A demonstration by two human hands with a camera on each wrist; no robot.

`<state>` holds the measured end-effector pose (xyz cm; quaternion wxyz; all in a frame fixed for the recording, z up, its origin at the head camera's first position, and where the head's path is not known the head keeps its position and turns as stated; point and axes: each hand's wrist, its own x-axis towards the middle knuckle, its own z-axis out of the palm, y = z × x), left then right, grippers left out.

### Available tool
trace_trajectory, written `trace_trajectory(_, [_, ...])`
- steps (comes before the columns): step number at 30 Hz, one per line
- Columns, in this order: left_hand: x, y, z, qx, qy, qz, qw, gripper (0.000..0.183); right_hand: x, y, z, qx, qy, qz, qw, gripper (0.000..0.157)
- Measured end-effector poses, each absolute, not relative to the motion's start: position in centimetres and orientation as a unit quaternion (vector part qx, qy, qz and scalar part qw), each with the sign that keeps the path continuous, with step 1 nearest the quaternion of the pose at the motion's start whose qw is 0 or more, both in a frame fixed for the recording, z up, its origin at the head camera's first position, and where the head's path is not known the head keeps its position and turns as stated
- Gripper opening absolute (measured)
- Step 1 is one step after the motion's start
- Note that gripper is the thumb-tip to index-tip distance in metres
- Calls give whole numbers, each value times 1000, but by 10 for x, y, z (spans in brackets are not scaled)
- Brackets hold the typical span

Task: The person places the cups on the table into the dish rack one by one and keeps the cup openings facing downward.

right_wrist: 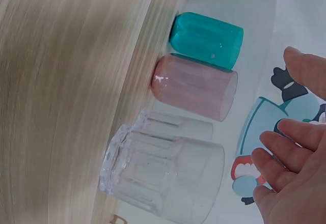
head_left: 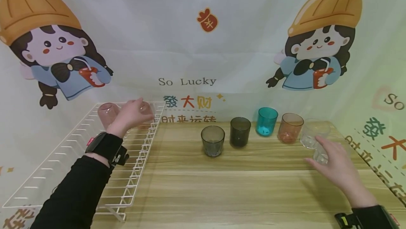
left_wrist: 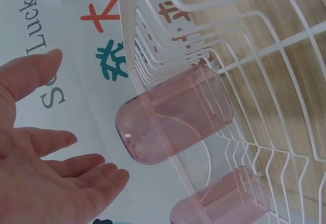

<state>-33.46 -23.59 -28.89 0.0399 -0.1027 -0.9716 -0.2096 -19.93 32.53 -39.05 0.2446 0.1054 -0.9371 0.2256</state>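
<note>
My left hand hovers over the far end of a white wire rack, its fingers loose and apart from the cups in the left wrist view. Two pink glasses stand upside down there: the nearer pink glass is beside the fingertips, the other pink glass farther along. Over at the right, my right hand is spread beside the clear glasses and holds nothing. In the right wrist view a large clear glass partly covers another clear glass; both stand upright.
Leftward from the clear glasses, a row of upright glasses runs along the table's back: an orange-pink glass, a teal glass, a dark glass and a grey glass. A printed cloth hangs behind the wooden table.
</note>
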Motion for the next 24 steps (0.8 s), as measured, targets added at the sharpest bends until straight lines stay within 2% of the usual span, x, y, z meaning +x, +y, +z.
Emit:
trace_trajectory(4, [-332, -234, -290, -108, -969, -220, 34, 66, -202, 330, -390, 102, -940, 215, 244, 77])
trace_trajectory(15, [-323, -232, -286, -115, -966, -231, 20, 72, -209, 338, -393, 85, -944, 177, 264, 75])
trace_trajectory(24, [-317, -232, -285, -128, -963, -238, 17, 65, -212, 347, -399, 63, -954, 143, 258, 73])
